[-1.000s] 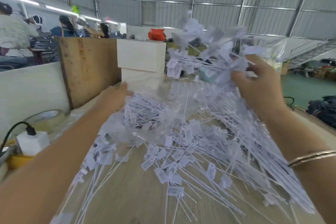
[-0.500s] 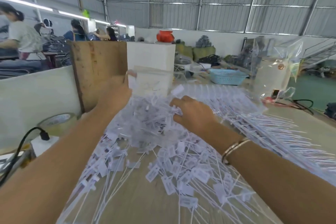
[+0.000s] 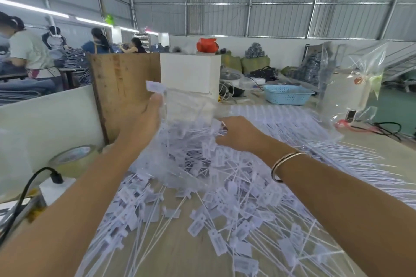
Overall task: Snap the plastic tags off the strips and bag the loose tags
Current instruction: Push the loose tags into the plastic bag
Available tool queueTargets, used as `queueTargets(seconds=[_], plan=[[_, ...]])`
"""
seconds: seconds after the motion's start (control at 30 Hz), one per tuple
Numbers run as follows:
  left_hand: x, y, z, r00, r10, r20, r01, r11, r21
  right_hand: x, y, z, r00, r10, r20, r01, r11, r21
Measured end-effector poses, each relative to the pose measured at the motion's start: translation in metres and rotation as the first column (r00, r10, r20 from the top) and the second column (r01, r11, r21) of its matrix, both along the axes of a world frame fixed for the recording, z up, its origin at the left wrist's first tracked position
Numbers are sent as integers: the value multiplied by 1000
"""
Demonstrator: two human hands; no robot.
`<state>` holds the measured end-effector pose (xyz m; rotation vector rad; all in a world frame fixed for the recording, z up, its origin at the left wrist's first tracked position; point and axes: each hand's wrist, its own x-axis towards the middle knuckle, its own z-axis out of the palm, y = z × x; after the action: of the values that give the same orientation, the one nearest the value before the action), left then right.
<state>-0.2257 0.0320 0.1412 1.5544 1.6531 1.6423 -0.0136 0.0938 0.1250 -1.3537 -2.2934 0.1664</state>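
From the head view, the person leans over a wooden counter [image 3: 180, 254] covered in white plastic tags [image 3: 216, 240], each a small flat plate with a long thin tail. Loose ones spread from six o'clock up to the centre, and uncut strips [image 3: 315, 132] lie in rows toward two o'clock.

The left hand [image 3: 144, 123], at about eleven o'clock from the middle of the pile, grips the lip of a clear bag [image 3: 180, 141], thumb and fingers curled on the film, holding its mouth up. The bag sags onto the counter and already looks well filled with tags. The right hand [image 3: 236, 132], at about one o'clock, is at the bag's mouth with fingers bent among the tags; whether they pinch a bunch or only push them in, I cannot tell through the blur. A bangle [image 3: 286, 164] sits on that wrist.

A tape roll [image 3: 72, 159] stands at nine o'clock, a blue basket [image 3: 286, 94] at one o'clock, and a second clear bag [image 3: 351, 87] at two o'clock.

The tags look very light, stiff in the plate and springy in the tail, so they probably tangle and slide. I would gather them by the tails in a loose bundle. The film is thin and slippery; holding it at the rim seems best.
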Motion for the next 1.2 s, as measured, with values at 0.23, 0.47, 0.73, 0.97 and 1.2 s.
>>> queueTargets(seconds=[0.23,0.47,0.73,0.97,1.2], plan=[[0,-7,-7,977,-209,-37,212,966,149,-49,27,-23,919,-18,393,18,1000,5],[-18,-4,-30,972,-195,-129,194,981,-22,-40,27,-22,829,-89,552,122,992,-24],[2,1,-73,678,-399,-617,91,879,-469,28,-54,32,923,124,364,-4,950,-314],[21,-27,-68,534,112,-838,67,982,174,142,-108,13,863,-146,483,367,839,-401],[55,-52,-94,10,-509,-861,478,758,-443,161,-118,-49,794,-286,536,534,750,-391]])
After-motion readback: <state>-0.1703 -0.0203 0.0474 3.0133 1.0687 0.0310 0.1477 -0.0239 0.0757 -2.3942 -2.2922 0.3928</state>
